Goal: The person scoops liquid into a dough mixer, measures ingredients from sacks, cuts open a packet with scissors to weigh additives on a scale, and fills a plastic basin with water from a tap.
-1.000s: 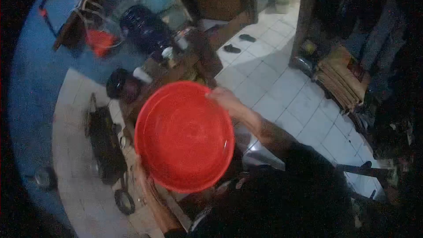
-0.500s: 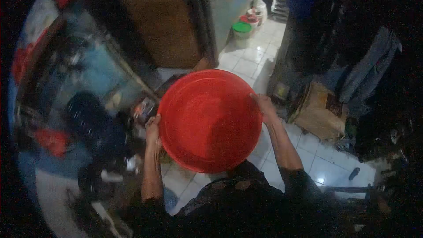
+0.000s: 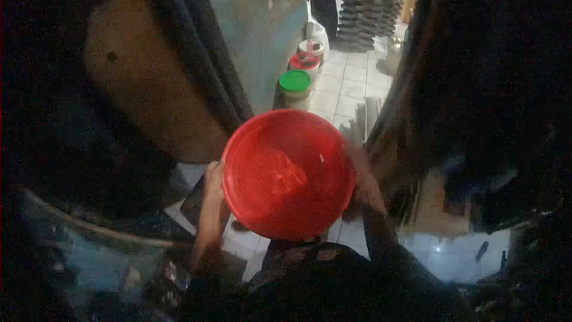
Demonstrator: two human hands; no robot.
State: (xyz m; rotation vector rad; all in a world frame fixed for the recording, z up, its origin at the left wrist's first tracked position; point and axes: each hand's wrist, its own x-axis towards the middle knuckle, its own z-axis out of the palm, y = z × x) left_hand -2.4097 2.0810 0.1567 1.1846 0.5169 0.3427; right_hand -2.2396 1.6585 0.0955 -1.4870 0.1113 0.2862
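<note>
A large round red plastic basin (image 3: 262, 191) is held out in front of my body, its hollow side facing up toward me. My left hand (image 3: 214, 182) is closed on the left rim. Around the right rim my right hand (image 3: 361, 170) is closed too, dim and slightly blurred. Light glints off the basin's floor, and its lower part lies in shadow. Below the basin, my dark clothing and the white tiles show.
A doorway with dark curtains (image 3: 205, 42) frames a lit tiled passage (image 3: 348, 83). Along its left wall stand a green-lidded bucket (image 3: 295, 82), a red-lidded bucket (image 3: 304, 61) and a white sack (image 3: 317, 33). Farther back are a person (image 3: 323, 6) and a stack of grey objects (image 3: 360, 12). A cardboard box (image 3: 435, 206) sits at right.
My view has turned left and come closer to the doorway, so the buckets look nearer. The basin is still between both hands and shows lower in front of me.
</note>
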